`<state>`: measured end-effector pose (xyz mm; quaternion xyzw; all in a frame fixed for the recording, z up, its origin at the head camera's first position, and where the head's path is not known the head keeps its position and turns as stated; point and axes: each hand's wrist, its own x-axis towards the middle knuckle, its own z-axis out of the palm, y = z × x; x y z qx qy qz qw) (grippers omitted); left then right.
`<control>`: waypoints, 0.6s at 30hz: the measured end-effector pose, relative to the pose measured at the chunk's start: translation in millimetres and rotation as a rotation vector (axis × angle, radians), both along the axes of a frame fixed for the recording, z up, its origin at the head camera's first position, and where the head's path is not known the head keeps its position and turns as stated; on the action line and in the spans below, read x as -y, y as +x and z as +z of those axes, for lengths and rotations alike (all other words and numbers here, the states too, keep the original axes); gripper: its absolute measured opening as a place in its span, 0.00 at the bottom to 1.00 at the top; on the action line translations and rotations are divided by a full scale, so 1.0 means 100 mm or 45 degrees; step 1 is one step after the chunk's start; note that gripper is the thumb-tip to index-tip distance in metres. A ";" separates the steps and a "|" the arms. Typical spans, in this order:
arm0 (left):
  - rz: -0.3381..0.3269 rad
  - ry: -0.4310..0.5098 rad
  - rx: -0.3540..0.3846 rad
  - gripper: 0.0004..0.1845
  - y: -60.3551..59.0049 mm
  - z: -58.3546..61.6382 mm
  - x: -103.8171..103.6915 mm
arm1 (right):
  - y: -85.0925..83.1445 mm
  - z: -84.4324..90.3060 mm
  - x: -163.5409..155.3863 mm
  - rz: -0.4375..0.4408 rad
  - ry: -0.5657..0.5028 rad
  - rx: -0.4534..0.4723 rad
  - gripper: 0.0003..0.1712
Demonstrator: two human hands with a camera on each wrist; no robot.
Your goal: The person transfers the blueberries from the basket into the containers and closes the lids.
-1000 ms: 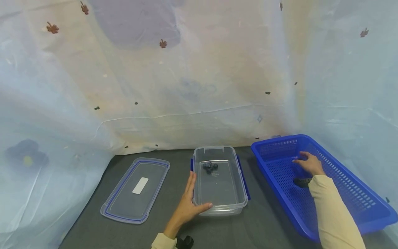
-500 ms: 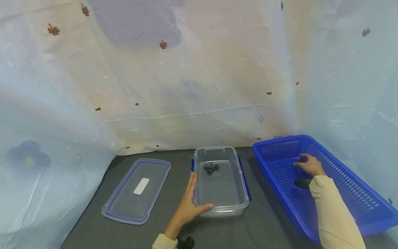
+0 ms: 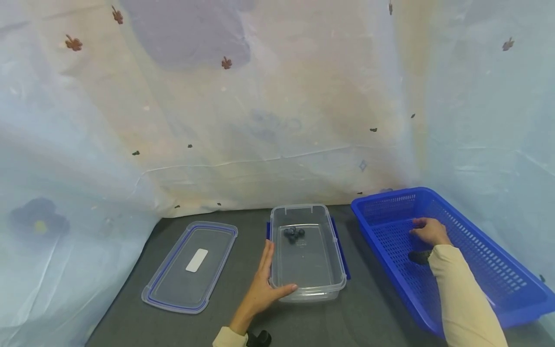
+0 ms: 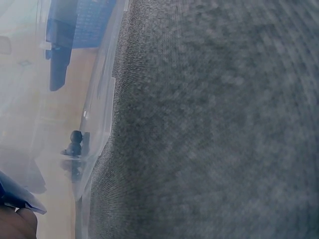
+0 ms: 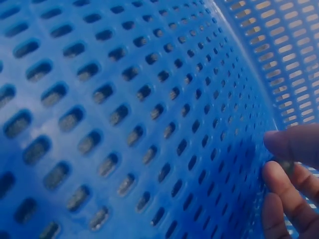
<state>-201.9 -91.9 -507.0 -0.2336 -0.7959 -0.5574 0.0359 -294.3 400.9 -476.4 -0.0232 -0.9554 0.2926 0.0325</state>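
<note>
In the head view a clear plastic food container (image 3: 310, 270) stands lidless in the middle, with several dark blueberries (image 3: 294, 234) near its far left. My left hand (image 3: 260, 289) rests against its near left corner, fingers straight along the side and thumb at the front rim. On the right, my right hand (image 3: 431, 232) is inside a blue plastic basket (image 3: 390, 270). Its thumb and fingers pinch a small dark round thing (image 5: 285, 165), mostly hidden by the fingers, which looks like a blueberry. No other berries show in the basket.
The container's lid (image 3: 186, 279), with a blue seal and a white label, lies at the left on the dark grey cloth (image 3: 299, 323). Blue side flaps (image 3: 341, 248) hang beside the container. A patterned sheet (image 3: 269, 120) hangs behind and at both sides.
My right hand's fingers have drawn closer together in the basket, over a small dark round thing seen between them half a second ago. My left hand and the container have kept their places.
</note>
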 end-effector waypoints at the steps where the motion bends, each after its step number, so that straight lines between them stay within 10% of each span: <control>1: 0.000 0.000 0.001 0.62 0.00 0.00 0.00 | 0.00 0.00 0.00 -0.003 -0.005 0.006 0.26; 18: 0.003 0.001 0.014 0.62 0.00 0.01 0.00 | 0.02 0.02 0.03 -0.046 -0.040 -0.003 0.24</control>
